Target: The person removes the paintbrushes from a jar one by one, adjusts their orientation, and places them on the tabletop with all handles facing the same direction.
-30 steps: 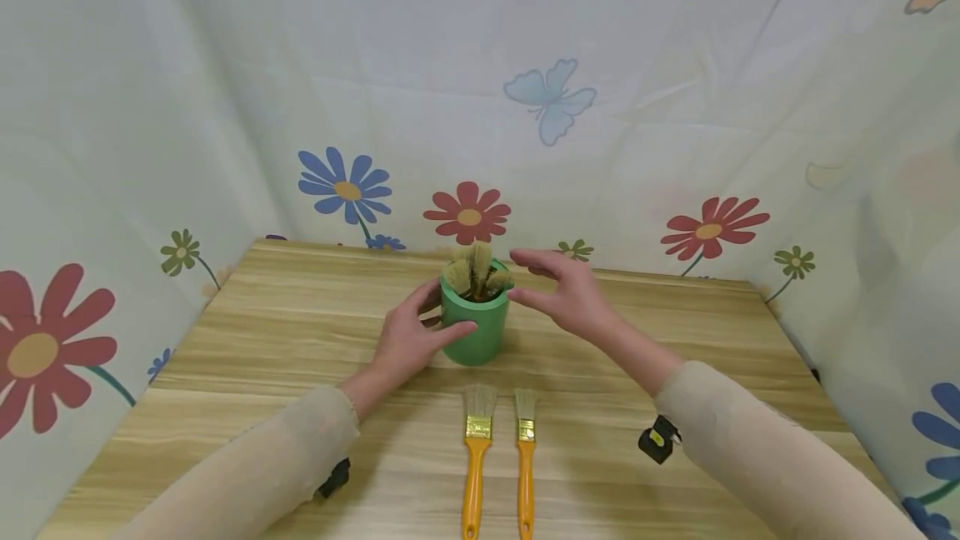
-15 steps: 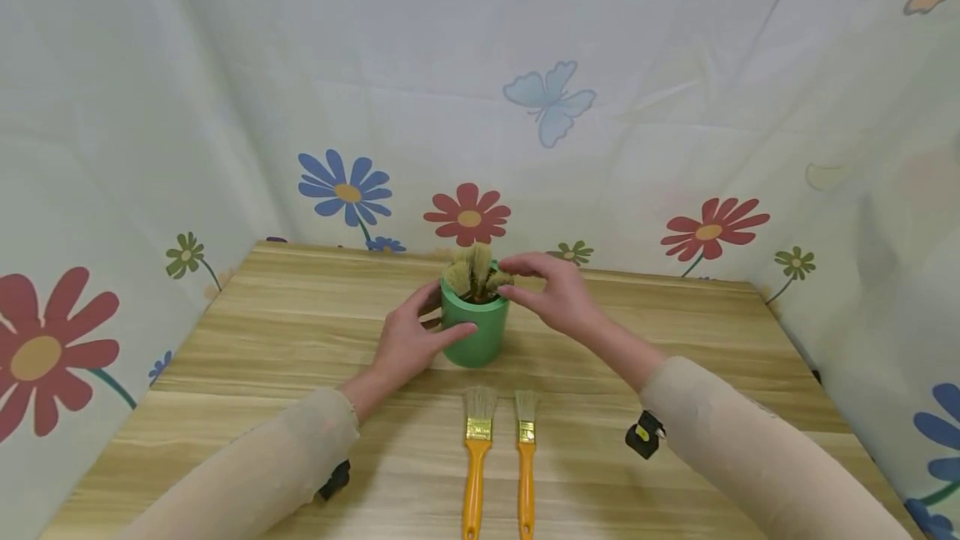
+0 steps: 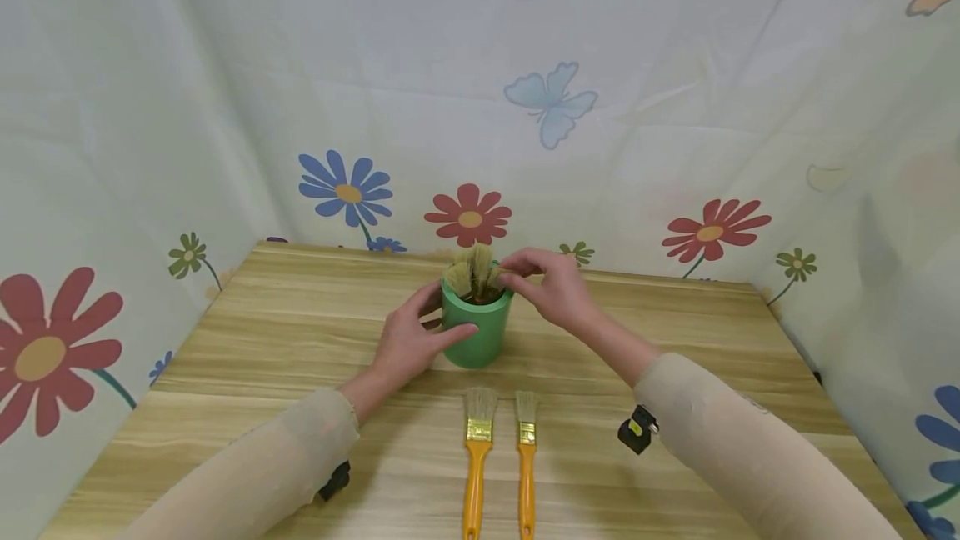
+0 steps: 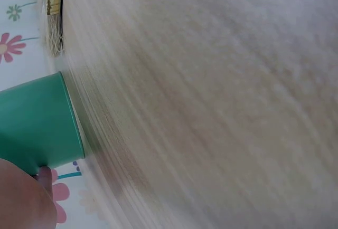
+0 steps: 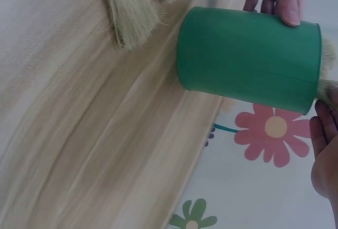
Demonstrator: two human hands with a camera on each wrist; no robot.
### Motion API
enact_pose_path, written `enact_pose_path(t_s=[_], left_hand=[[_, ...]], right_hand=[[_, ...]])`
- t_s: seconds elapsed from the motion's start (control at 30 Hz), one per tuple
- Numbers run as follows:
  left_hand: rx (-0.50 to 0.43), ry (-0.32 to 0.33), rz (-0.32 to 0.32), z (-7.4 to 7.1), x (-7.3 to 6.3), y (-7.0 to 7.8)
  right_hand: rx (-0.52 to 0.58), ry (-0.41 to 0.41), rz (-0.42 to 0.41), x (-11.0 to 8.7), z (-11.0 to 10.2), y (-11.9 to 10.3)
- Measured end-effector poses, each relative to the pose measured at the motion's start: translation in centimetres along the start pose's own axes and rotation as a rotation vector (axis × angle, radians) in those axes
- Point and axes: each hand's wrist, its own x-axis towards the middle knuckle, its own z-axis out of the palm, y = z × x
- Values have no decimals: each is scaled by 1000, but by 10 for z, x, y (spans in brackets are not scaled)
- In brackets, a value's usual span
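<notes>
A green pot [image 3: 480, 338] stands upright on the wooden table, several bristle brush heads [image 3: 480, 263] poking up from its mouth. My left hand [image 3: 406, 334] grips the pot from the left, thumb across the front and fingers behind. At the right side of the rim, my right hand [image 3: 557, 288] pinches the bristles of one paintbrush between thumb and fingers. The right wrist view shows those pinched bristles [image 5: 323, 89] just past the pot's rim. The handles inside the pot are hidden.
Two paintbrushes with orange handles lie side by side in front of the pot, a wider one [image 3: 477, 461] and a narrower one [image 3: 527, 461]. A white cloth [image 3: 375, 90] printed with flowers and butterflies hangs behind and beside the wooden table [image 3: 637, 340].
My right hand has moved left to the pot's mouth, and its thumb and fingers have closed on the right-hand brush's bristles. My left hand keeps its grip on the pot.
</notes>
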Motion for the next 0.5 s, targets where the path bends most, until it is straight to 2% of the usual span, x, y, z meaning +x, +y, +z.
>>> enact_pose_path(t_s=[0.37, 0.5], left_hand=[[11, -2, -1, 0, 1, -2], [14, -1, -5, 0, 1, -2]], right_hand=[[70, 37, 35, 3, -16, -11], [90, 67, 22, 4, -24, -15]])
